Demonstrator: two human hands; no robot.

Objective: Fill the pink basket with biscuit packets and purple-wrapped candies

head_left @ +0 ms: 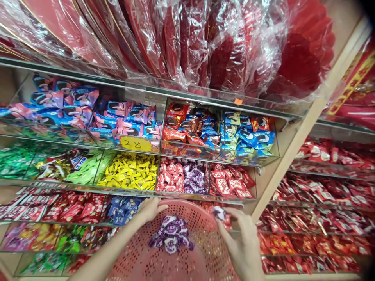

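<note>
A pink plastic basket (140,253) with many small holes is tilted toward me below the candy shelves. My left hand (152,208) grips its far rim, fingers closed over the edge. Inside lies a small heap of purple-and-white wrapped candies (171,234). Over the basket's right rim, my right hand (240,230) pinches one purple-and-white wrapped candy (219,213) between thumb and fingers. Straight ahead, a shelf compartment holds more purple wrapped candies (195,177), beside red-and-white wrapped candies (170,173).
Glass-fronted shelves hold yellow candies (131,171), blue-and-pink cookie packs (137,117) and red packets (233,181). A yellow price tag (136,144) reads 28. Plastic-wrapped red trays (187,43) stand overhead. A wooden divider (295,136) runs at right, with red candy shelves (322,187) beyond.
</note>
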